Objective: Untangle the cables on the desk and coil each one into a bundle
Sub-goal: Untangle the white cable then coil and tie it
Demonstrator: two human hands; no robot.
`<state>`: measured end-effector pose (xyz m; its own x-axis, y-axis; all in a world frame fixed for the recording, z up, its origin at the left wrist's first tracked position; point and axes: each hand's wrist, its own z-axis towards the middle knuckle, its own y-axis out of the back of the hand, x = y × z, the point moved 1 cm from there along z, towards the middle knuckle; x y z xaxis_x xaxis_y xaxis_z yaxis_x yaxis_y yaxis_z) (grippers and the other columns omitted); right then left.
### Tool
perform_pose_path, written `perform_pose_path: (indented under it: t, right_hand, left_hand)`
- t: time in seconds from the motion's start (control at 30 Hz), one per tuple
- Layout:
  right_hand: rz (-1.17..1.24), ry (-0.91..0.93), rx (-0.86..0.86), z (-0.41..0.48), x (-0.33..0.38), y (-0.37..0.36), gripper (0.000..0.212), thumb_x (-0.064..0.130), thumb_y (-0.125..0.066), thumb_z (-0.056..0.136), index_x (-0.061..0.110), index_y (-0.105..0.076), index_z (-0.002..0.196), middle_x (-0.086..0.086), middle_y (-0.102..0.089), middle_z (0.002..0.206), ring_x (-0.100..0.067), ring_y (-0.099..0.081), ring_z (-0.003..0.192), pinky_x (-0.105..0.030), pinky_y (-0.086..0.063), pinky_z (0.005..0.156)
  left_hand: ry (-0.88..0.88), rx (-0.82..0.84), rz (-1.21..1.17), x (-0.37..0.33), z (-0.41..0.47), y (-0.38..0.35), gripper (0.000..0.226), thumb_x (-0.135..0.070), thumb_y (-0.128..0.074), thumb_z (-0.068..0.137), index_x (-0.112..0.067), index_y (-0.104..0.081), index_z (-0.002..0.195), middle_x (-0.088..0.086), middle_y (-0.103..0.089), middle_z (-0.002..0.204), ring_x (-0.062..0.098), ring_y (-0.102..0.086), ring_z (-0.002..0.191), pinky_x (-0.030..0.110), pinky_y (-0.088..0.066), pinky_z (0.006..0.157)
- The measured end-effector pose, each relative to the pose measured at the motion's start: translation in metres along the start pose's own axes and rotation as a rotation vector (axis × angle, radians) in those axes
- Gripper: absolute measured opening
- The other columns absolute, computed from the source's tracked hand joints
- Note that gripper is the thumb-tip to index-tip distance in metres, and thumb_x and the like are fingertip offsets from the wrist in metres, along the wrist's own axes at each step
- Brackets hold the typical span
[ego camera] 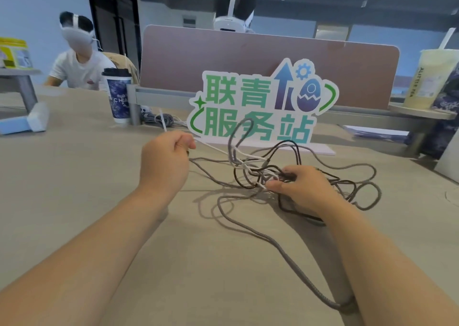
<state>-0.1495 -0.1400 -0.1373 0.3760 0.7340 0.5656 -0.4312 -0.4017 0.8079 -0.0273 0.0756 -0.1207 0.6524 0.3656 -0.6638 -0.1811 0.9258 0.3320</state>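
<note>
Evidently left hand pinched the thin white cable taut to draw it free; right hand fingers clamped the grey-and-dark braided cable knot, anchoring it.

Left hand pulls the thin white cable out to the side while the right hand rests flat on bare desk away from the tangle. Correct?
Not quite. In the head view the right hand pinches into the tangle of grey and dark braided cables. The left hand does hold the thin white cable.
</note>
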Motion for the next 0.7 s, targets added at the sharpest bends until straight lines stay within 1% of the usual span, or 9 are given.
perform_pose_path:
  t: [0.1, 0.17, 0.23, 0.3, 0.37, 0.43, 0.5, 0.6, 0.7]
  right_hand:
    - [0.041, 0.008, -0.034, -0.001, -0.008, 0.009, 0.02, 0.039, -0.068, 0.082, 0.02, -0.07, 0.086, -0.005, -0.068, 0.082, -0.019, -0.058, 0.078, -0.029, -0.044, 0.066]
    - [0.048, 0.014, -0.106, 0.0, -0.015, 0.015, 0.016, 0.031, -0.063, 0.087, 0.018, -0.072, 0.092, -0.005, -0.069, 0.088, -0.025, -0.059, 0.084, -0.03, -0.045, 0.07]
    - [0.009, -0.015, -0.222, 0.004, -0.022, 0.018, 0.02, 0.029, -0.059, 0.09, 0.019, -0.071, 0.103, -0.005, -0.069, 0.098, -0.028, -0.059, 0.093, -0.034, -0.046, 0.08]
    - [-0.027, -0.057, -0.382, 0.008, -0.029, 0.021, 0.019, 0.027, -0.056, 0.092, 0.021, -0.072, 0.1, -0.009, -0.07, 0.097, -0.031, -0.058, 0.09, -0.039, -0.048, 0.079]
    - [-0.08, -0.128, -0.555, 0.009, -0.036, 0.023, 0.02, 0.022, -0.054, 0.093, 0.02, -0.073, 0.099, -0.012, -0.068, 0.096, -0.035, -0.057, 0.087, -0.037, -0.046, 0.073]
    - [-0.099, -0.217, -0.66, 0.007, -0.046, 0.028, 0.021, 0.019, -0.053, 0.093, 0.018, -0.072, 0.101, -0.015, -0.065, 0.099, -0.036, -0.055, 0.087, -0.037, -0.043, 0.075]
    - [-0.066, -0.284, -0.661, 0.005, -0.052, 0.032, 0.021, 0.015, -0.053, 0.092, 0.016, -0.072, 0.101, -0.017, -0.064, 0.099, -0.037, -0.053, 0.087, -0.04, -0.041, 0.081]
    - [-0.147, -0.325, -0.602, 0.003, -0.045, 0.034, 0.023, 0.015, -0.056, 0.089, 0.018, -0.071, 0.106, -0.019, -0.063, 0.107, -0.041, -0.053, 0.1, -0.042, -0.041, 0.086]
    - [-0.307, -0.247, -0.461, 0.0, -0.015, 0.029, 0.048, 0.013, -0.059, 0.081, 0.025, -0.057, 0.128, -0.014, -0.052, 0.127, -0.035, -0.043, 0.118, -0.042, -0.037, 0.096]
  left_hand:
    - [0.075, -0.062, 0.007, 0.009, 0.006, 0.005, 0.026, -0.016, -0.047, 0.096, -0.019, -0.062, 0.075, -0.008, -0.049, 0.057, 0.007, -0.042, 0.057, 0.013, -0.03, 0.05]
    - [0.086, -0.046, 0.034, 0.014, 0.007, 0.006, 0.026, -0.015, -0.048, 0.095, -0.019, -0.063, 0.075, -0.009, -0.051, 0.061, 0.014, -0.043, 0.062, 0.024, -0.024, 0.053]
    - [0.09, -0.018, 0.051, 0.016, 0.006, 0.004, 0.025, -0.015, -0.049, 0.095, -0.02, -0.066, 0.077, -0.005, -0.057, 0.068, 0.016, -0.047, 0.071, 0.021, -0.024, 0.058]
    - [0.09, -0.025, 0.068, 0.016, 0.007, 0.0, 0.025, -0.017, -0.048, 0.095, -0.02, -0.067, 0.078, 0.0, -0.061, 0.075, 0.019, -0.05, 0.076, 0.023, -0.027, 0.064]
    - [0.098, -0.053, 0.082, 0.017, 0.009, 0.001, 0.026, -0.018, -0.048, 0.095, -0.02, -0.067, 0.078, 0.001, -0.059, 0.074, 0.02, -0.049, 0.075, 0.025, -0.027, 0.064]
    - [0.106, -0.085, 0.1, 0.023, 0.012, 0.006, 0.027, -0.018, -0.047, 0.096, -0.017, -0.069, 0.081, 0.002, -0.058, 0.073, 0.021, -0.049, 0.075, 0.026, -0.027, 0.064]
    - [0.134, -0.034, 0.156, 0.031, 0.013, 0.009, 0.028, -0.02, -0.045, 0.097, -0.016, -0.07, 0.083, 0.006, -0.062, 0.078, 0.026, -0.052, 0.079, 0.028, -0.031, 0.068]
    - [0.218, 0.247, 0.427, 0.037, 0.009, 0.0, 0.028, -0.021, -0.041, 0.097, -0.024, -0.067, 0.086, 0.008, -0.065, 0.101, 0.031, -0.055, 0.096, 0.034, -0.038, 0.08]
    - [0.119, 0.367, 0.454, 0.031, 0.004, -0.013, 0.027, -0.017, -0.042, 0.097, -0.025, -0.064, 0.11, 0.006, -0.062, 0.116, 0.028, -0.053, 0.109, 0.037, -0.042, 0.091]
